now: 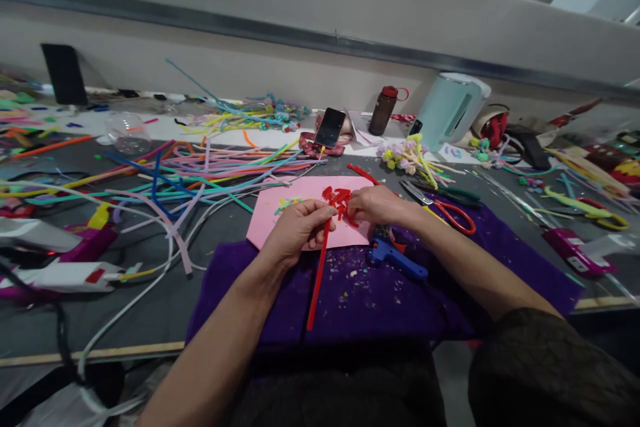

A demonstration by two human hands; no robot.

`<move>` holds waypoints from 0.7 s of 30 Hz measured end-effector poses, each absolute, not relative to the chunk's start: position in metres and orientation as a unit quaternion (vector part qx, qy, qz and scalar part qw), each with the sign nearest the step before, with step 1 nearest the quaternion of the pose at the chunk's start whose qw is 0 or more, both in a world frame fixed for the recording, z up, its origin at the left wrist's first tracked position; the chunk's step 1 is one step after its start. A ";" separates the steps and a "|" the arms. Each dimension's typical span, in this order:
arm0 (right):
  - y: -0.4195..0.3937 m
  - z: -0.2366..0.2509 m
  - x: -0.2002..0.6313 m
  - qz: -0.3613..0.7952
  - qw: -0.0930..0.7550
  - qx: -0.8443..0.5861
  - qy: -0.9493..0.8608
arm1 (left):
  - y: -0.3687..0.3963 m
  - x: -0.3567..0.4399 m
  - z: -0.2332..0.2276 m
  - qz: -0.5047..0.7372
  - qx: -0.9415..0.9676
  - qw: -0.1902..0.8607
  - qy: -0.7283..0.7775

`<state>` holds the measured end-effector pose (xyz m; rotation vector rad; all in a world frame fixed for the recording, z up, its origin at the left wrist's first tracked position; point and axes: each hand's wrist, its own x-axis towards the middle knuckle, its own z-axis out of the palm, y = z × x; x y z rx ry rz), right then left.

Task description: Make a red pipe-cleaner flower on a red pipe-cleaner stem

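My left hand (pixel 305 225) pinches the upper end of a long red pipe cleaner (pixel 318 290), which hangs down over the purple cloth (pixel 360 307). My right hand (pixel 373 205) is closed, its fingertips down at a heap of short red pipe cleaner pieces (pixel 334 199); exactly what they grip is partly hidden. Beneath both hands lies a pink sheet (pixel 265 213) with small yellow and green bits (pixel 287 203) on it. A blue-handled tool (pixel 400 259) rests close below my right wrist, and red-handled scissors (pixel 453 213) lie to its right.
Many coloured pipe cleaners (pixel 200 173) spread over the left side. White cables (pixel 135 300) cross there beside a white and magenta glue gun (pixel 75 273). Behind stand a phone (pixel 331 127), a dark bottle (pixel 383 111) and a pale blue kettle (pixel 447 110). Another magenta tool (pixel 575 252) lies right.
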<state>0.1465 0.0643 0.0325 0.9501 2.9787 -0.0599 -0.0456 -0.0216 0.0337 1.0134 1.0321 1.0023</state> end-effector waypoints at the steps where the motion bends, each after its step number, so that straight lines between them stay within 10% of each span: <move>1: 0.065 0.032 0.145 -0.018 0.009 0.307 0.952 | -0.022 -0.046 0.034 0.439 0.443 0.637 0.453; 21: 0.055 0.047 0.151 -0.477 -0.250 0.286 0.792 | -0.017 -0.045 0.025 0.432 0.446 0.639 0.455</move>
